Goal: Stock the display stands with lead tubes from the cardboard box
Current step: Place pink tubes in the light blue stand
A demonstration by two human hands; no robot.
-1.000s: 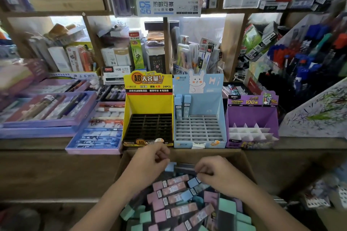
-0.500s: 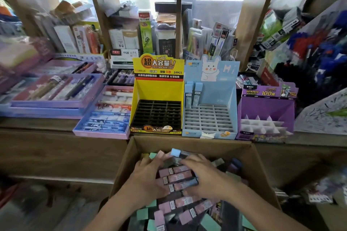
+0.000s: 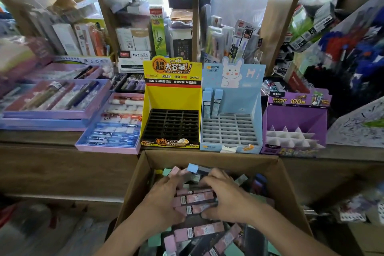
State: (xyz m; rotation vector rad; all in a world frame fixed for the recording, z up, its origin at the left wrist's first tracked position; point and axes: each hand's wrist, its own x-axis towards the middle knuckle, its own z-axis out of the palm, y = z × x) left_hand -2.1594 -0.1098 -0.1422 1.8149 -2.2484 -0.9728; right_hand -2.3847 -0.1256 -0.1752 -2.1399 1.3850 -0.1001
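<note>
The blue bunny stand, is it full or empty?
Nearly empty: the blue stand holds only two blue tubes, upright at its back left; other slots show bare.

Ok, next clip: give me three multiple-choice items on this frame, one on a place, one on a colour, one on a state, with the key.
1. Where in the blue stand do the two blue tubes stand?
A. back left corner
B. front row
C. right edge

2. What colour is the tube bundle held between the left hand and the right hand in the cardboard box?
A. green
B. pink
C. black

3. The slots of the yellow stand are:
A. all empty
B. half filled
C. full

Key:
1 A, they stand upright against the back wall at the left.
2 B, the tubes between the hands are pink.
3 A, only the bare dark grid shows.
</note>
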